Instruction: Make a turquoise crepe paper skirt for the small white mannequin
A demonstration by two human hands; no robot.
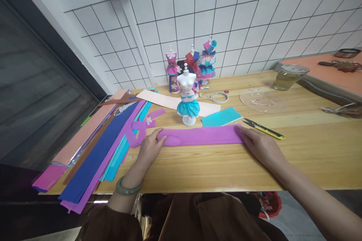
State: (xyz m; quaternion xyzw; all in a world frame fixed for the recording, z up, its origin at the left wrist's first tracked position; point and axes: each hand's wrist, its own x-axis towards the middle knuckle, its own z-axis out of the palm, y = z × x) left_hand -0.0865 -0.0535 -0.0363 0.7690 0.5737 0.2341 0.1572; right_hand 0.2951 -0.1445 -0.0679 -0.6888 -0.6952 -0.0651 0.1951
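A purple paper strip [202, 136] lies lengthwise across the wooden table, stretched between my two hands. My left hand [152, 145] pinches its left end, and my right hand [258, 143] has closed fingers on its right end. Just behind the strip stands a small white mannequin [187, 82] in a turquoise ruffled skirt [188, 109]. A turquoise paper piece [222, 116] lies behind the strip's right half, on part of a pale pink strip [166, 100]. Yellow-handled snips [264, 128] rest just behind my right hand.
Long coloured paper sheets [96, 150] are piled at the left. Dressed mannequins [207, 60] stand by the tiled wall. A tape roll [220, 97], a clear plate of small gems [261, 101] and a lidded cup [289, 77] sit at the back right.
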